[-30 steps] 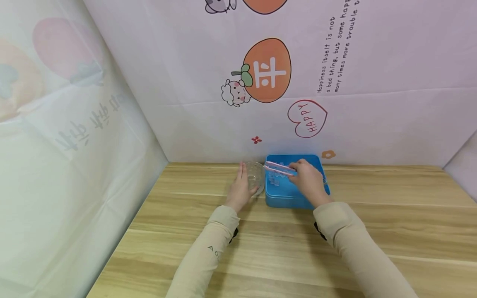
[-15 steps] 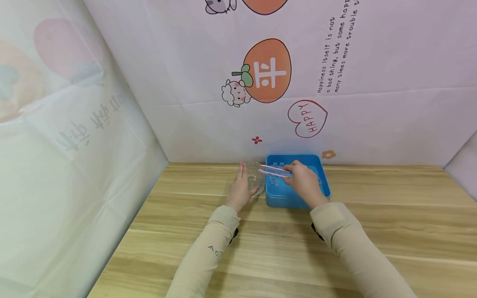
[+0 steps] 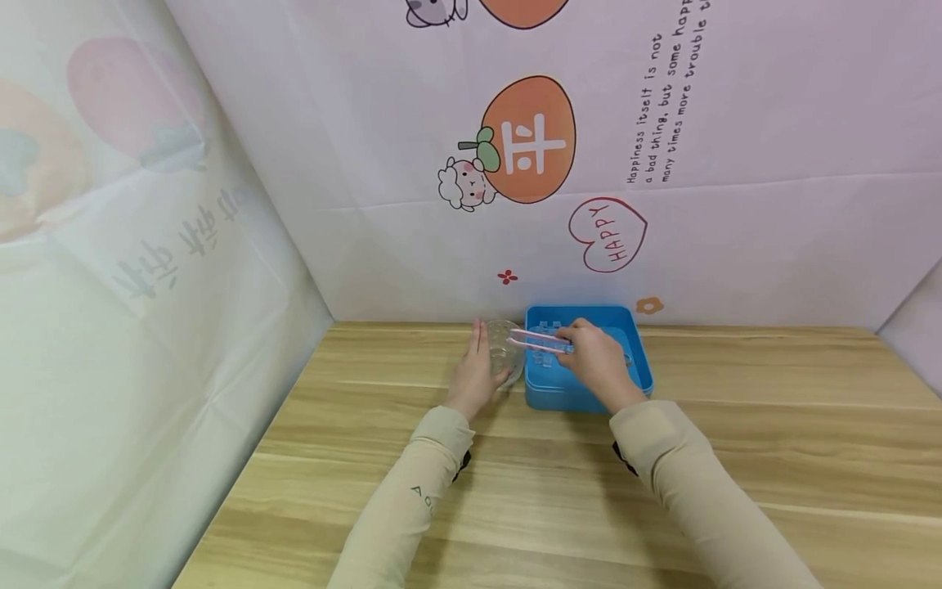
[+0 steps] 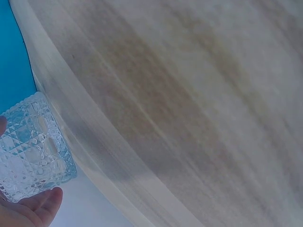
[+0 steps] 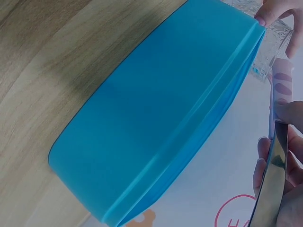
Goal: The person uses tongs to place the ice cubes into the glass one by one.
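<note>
Evidently the left hand [image 3: 471, 380] is there to steady: it holds the clear patterned cup [image 3: 503, 353] from its outer side, fingers laid along the wall and thumb bent round the near side, so the mouth stays uncovered and the cup would be hard to shift. The cup stands upright on the wooden table [image 3: 530, 507], close to the printed backdrop [image 3: 412, 245] and just beside the blue box [image 3: 562, 399]; whether the two touch I cannot tell. That closeness leaves only a short reach between them. Small clear pieces [image 3: 545, 361] lie inside the box, toward its cup side. Over that end cross the pink tongs [image 5: 275, 175], tips by the cup's mouth; whether a piece sits between them is too small to make out. Furthest right, the right hand [image 3: 598, 360] pinches the tongs between thumb and fingers from the box side, probably so the forearm keeps out of the cup's way.
</note>
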`<act>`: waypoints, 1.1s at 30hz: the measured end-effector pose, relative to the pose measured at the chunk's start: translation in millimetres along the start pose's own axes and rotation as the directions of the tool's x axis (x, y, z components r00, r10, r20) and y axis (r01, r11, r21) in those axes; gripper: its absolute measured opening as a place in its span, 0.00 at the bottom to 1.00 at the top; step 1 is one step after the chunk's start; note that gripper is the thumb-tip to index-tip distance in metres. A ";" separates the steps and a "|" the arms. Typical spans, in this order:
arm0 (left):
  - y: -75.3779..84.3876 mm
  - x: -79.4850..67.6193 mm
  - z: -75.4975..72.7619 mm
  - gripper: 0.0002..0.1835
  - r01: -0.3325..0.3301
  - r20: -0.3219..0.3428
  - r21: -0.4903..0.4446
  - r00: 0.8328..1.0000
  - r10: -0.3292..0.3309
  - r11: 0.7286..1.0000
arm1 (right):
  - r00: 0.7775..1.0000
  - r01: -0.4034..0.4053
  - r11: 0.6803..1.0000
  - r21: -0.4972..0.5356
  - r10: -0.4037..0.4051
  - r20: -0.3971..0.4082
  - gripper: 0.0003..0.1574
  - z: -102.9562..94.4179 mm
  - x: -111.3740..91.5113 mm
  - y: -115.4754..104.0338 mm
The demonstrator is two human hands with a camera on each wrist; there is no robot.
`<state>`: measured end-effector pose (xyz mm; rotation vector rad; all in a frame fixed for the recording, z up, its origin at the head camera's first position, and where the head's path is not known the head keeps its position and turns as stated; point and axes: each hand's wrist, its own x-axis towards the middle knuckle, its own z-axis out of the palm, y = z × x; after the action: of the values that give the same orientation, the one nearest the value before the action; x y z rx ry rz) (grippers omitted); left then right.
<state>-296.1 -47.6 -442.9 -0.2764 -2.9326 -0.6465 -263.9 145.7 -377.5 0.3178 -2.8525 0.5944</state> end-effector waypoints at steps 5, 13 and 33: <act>1.0 1.3 0.3 0.50 0.010 0.013 -0.007 1.000 -0.010 1.000 | 1.000 -0.002 1.000 -0.006 0.002 0.009 0.20 -1.4 0.1 0.0; 2.5 0.8 -1.6 0.50 0.008 0.011 -0.018 1.000 -0.008 1.000 | 0.999 -0.010 1.000 -0.016 0.010 0.035 0.20 -3.0 3.1 0.7; 0.3 1.7 0.0 0.50 0.000 0.009 -0.004 1.000 0.000 1.000 | 1.000 -0.023 1.000 -0.004 0.023 0.008 0.25 -4.6 2.7 5.6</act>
<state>-297.8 -47.1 -442.5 -0.2804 -2.9401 -0.6525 -267.2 152.2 -374.8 0.2873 -2.8681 0.5927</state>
